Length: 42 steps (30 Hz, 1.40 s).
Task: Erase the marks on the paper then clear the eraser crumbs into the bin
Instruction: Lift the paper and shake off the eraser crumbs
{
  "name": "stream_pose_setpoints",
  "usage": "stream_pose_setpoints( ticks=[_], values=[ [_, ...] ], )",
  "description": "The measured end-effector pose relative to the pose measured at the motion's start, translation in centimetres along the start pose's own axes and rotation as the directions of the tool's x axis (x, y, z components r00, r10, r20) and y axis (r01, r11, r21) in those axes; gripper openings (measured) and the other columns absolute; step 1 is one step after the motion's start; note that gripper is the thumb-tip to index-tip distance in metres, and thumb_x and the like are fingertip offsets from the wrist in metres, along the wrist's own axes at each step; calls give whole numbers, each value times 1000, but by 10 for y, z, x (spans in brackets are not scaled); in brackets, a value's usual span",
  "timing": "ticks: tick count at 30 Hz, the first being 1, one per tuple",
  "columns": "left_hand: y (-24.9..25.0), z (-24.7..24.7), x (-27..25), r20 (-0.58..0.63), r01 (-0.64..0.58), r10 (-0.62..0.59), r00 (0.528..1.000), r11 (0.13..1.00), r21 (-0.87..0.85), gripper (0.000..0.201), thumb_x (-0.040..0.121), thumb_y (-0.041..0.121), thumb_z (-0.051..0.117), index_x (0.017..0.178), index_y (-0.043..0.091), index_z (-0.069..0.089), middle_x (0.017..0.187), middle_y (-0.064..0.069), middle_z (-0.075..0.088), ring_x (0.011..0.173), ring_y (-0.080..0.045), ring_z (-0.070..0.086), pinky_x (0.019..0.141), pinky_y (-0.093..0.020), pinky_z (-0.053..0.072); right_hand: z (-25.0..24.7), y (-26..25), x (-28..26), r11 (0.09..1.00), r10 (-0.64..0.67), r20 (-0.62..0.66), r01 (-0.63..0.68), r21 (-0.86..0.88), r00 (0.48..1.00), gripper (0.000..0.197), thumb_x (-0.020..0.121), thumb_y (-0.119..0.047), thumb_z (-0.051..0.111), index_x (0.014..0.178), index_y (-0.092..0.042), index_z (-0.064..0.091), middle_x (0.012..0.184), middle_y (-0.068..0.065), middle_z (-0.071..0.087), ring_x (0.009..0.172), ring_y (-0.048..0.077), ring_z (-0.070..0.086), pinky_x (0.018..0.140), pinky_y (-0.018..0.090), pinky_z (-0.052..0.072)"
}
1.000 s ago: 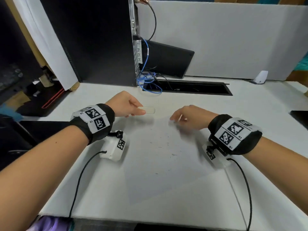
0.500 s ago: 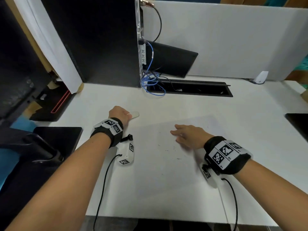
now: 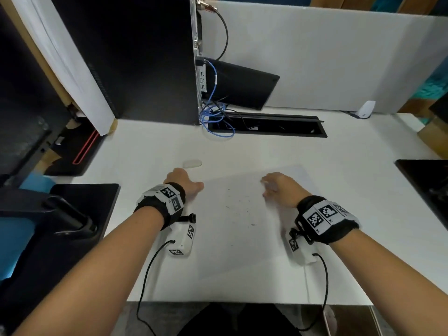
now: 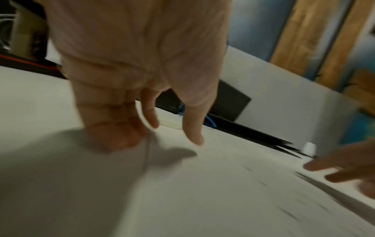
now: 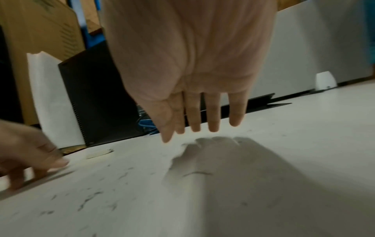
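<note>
A white sheet of paper (image 3: 242,246) lies flat on the white desk (image 3: 150,151), with dark eraser crumbs (image 3: 242,210) scattered over its middle. The white oval eraser (image 3: 192,163) lies loose on the desk beyond the paper's far left corner. My left hand (image 3: 188,184) is at the paper's left edge and holds nothing; in the left wrist view its fingers (image 4: 151,115) hang relaxed, the outer ones touching the surface. My right hand (image 3: 269,185) hovers over the paper's far right part, its fingers (image 5: 194,118) straight and slightly spread, clear of the crumbs (image 5: 89,198).
A black computer tower (image 3: 133,57) with blue cables (image 3: 215,122) stands at the back left, beside a cable slot (image 3: 266,128). A white divider (image 3: 327,57) closes the back. Black pads lie at the far left (image 3: 80,214) and far right (image 3: 424,185).
My left hand held the eraser, laid it on the desk past the paper's corner and drew back to the paper's left edge. My right hand lifted off the paper.
</note>
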<state>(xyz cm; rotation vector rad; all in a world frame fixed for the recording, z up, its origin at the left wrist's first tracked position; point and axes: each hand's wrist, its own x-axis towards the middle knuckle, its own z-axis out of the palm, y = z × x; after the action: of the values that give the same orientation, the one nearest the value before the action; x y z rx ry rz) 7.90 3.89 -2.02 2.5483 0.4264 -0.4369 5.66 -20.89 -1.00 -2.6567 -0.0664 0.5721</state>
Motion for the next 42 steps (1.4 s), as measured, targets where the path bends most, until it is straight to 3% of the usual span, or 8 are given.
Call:
stream_pose_setpoints(
  ticks=[5, 11, 14, 18, 27, 33, 38, 42],
  values=[
    [13, 19, -34, 143, -30, -23, 989, 934, 355, 90, 75, 65, 59, 134, 0, 39, 134, -16, 43, 128, -31, 37, 103, -33, 37, -14, 37, -10, 926, 358, -92, -366, -93, 929, 53, 88, -31, 57, 129, 0, 44, 137, 19, 34, 127, 37, 34, 103, 42, 36],
    [25, 28, -39, 128, 76, -140, 982, 908, 411, 86, 71, 64, 65, 128, 4, 43, 116, -10, 46, 123, -27, 36, 95, -31, 39, -15, 71, -16, 844, 515, -169, -532, -73, 840, 90, 70, -60, 68, 130, 0, 37, 133, 17, 36, 127, 32, 33, 103, 40, 34],
    [28, 28, -43, 75, 112, -151, 986, 919, 378, 83, 74, 62, 65, 129, 4, 42, 106, -7, 41, 122, -26, 44, 88, -28, 35, -16, 70, -17, 854, 506, -149, -517, -52, 850, 95, 69, -60, 69, 131, 2, 33, 134, 17, 35, 127, 32, 34, 102, 38, 34],
    [27, 32, -42, 80, 137, -163, 983, 954, 266, 89, 74, 49, 72, 138, -1, 36, 139, -16, 45, 124, -29, 50, 103, -33, 43, -22, 69, -17, 874, 466, -150, -480, -74, 872, 92, 75, -58, 65, 135, 3, 31, 136, 16, 38, 129, 33, 34, 104, 36, 32],
    [27, 30, -40, 161, 108, -120, 980, 991, 80, 64, 78, 24, 75, 127, -6, 47, 129, -20, 55, 120, -33, 52, 102, -38, 42, -21, 70, -19, 918, 378, -41, -369, 143, 925, 58, 77, -36, 72, 117, 0, 49, 120, 15, 58, 103, 30, 56, 74, 31, 43],
    [28, 30, -38, 172, 121, -100, 980, 986, -117, 60, 81, 22, 72, 126, -6, 45, 127, -21, 55, 117, -36, 54, 96, -40, 44, -24, 71, -18, 887, 371, -59, -335, 317, 927, 67, 73, -30, 76, 124, 1, 44, 122, 15, 56, 110, 32, 56, 76, 32, 43],
    [32, 20, -37, 33, 53, -41, 999, 834, -549, 48, 82, 18, 70, 122, 0, 50, 116, -17, 61, 99, -30, 60, 95, -39, 48, -35, 68, -19, 834, 329, -166, -203, 512, 930, 58, 72, -18, 77, 118, 0, 48, 116, 13, 57, 108, 31, 56, 88, 37, 49],
    [47, -2, -44, -109, -99, 34, 993, 732, -674, 66, 83, 18, 70, 136, 14, 32, 135, -16, 45, 115, -29, 53, 95, -33, 42, -51, 56, -26, 759, 234, -241, -22, 650, 942, 15, 82, -5, 64, 96, -3, 60, 93, 10, 64, 86, 25, 60, 65, 24, 48]
  ],
)
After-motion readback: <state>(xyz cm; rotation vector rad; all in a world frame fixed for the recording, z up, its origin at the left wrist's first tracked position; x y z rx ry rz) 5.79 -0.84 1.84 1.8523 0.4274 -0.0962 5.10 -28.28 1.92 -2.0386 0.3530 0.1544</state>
